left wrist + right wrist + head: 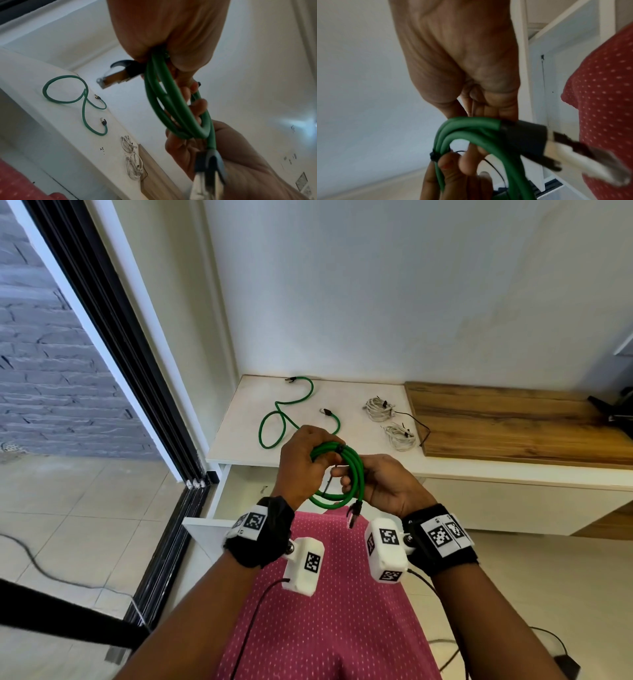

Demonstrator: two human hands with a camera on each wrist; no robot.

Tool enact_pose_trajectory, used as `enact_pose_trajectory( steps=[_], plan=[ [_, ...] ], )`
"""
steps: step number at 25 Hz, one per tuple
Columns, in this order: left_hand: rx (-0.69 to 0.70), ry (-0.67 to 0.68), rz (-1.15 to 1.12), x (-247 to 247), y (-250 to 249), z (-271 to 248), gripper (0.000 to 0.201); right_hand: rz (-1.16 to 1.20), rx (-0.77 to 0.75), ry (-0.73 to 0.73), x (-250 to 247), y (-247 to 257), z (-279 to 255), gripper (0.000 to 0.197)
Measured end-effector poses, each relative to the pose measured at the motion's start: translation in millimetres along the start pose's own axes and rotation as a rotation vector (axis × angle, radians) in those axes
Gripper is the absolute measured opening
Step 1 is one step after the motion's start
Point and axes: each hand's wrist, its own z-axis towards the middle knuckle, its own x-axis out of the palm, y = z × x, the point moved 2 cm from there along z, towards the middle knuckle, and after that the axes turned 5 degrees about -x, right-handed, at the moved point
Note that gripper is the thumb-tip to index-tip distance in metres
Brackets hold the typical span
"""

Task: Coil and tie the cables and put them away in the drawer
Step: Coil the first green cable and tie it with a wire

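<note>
A coiled green cable (352, 470) is held in front of my body by both hands. My left hand (308, 457) grips its upper left side; a black tie (340, 447) wraps the strands there. My right hand (356, 479) curls its fingers through the coil's right side. A thin black tie tail (329, 482) hangs inside the loop. One plug (354, 513) dangles below. The left wrist view shows the coil (171, 105) and a plug (116, 77) sticking out of the fist. In the right wrist view the tie (433, 157) circles the coil (471, 129).
A loose green cable (284, 412) lies uncoiled on the white cabinet top (239, 446). Two tied white cable bundles (378, 409) (400, 436) lie beside a wooden board (513, 422). The drawer (212, 505) below stands open. A glass sliding door is at the left.
</note>
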Motion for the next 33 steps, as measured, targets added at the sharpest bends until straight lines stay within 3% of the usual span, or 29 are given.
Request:
enact_pose_trajectory(
  steps=[3,7,10,12,16,18,20,25,29,33],
  plan=[
    [0.056,0.013,-0.02,-1,3,-1,0.026,0.152,0.023,-0.073,1,-2,1,0.019],
    [-0.086,0.07,-0.139,3,3,-8,0.027,0.201,-0.099,-0.333,-4,-5,10,0.021],
    [-0.238,0.15,-0.186,7,5,-14,0.026,0.03,-0.258,-0.412,-6,-4,9,0.029],
    [-0.306,0.184,-0.262,8,6,-17,0.013,-0.128,-0.377,-0.434,-3,-3,7,0.019],
    [-0.317,0.165,-0.287,9,0,-19,0.01,-0.356,-0.605,-0.495,0,0,11,0.015],
    [-0.314,0.144,-0.329,6,-2,-17,0.012,-0.445,-0.708,-0.432,-1,2,9,0.015],
    [-0.319,0.143,-0.406,2,-1,-19,0.01,-0.487,-0.769,-0.278,-2,4,1,0.015],
    [-0.325,0.166,-0.431,-1,7,-27,0.013,-0.558,-0.779,0.061,-7,11,-10,0.022],
    [-0.287,0.175,-0.379,-1,8,-30,0.016,-0.686,-0.864,0.062,-17,13,-7,0.016],
    [-0.281,0.154,-0.362,-2,9,-29,0.017,-1.103,-1.213,0.022,-18,15,-13,0.015]
  ],
)
